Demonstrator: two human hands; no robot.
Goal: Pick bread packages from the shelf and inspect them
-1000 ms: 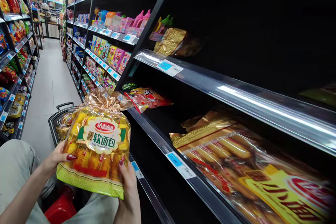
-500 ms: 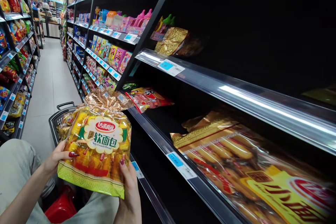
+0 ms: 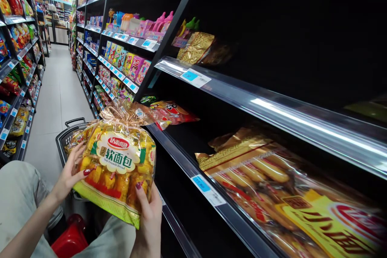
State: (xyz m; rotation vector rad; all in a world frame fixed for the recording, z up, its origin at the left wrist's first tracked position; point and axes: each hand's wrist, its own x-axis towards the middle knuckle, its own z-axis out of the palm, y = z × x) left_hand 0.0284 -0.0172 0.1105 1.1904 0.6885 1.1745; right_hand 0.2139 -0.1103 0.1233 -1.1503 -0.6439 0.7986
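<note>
Between my two hands is a bag of soft French bread [image 3: 116,177], clear and yellow with a green lower edge and a gathered golden top. My left hand [image 3: 71,173] grips its left side, thumb on the front and fingers behind. At the lower right, my right hand [image 3: 148,205] holds the bag with its thumb on the front; the other fingers are mostly hidden. The bag is tilted, its front facing me. Behind it stands a black shopping basket [image 3: 62,139] with golden packets [image 3: 79,137] inside, partly covered by the bag.
To my right, a shelf edge [image 3: 208,189] fronts a large bread bag [image 3: 256,169] and a red snack packet [image 3: 173,113]. A higher shelf holds a golden packet [image 3: 196,47]. A red stool [image 3: 70,238] is below me. The aisle floor [image 3: 53,96] runs ahead between stocked shelves.
The bread bag has tilted, its lower edge now slanting more down to the right. My left hand has moved slightly up its side, fingers now showing along the edge.
</note>
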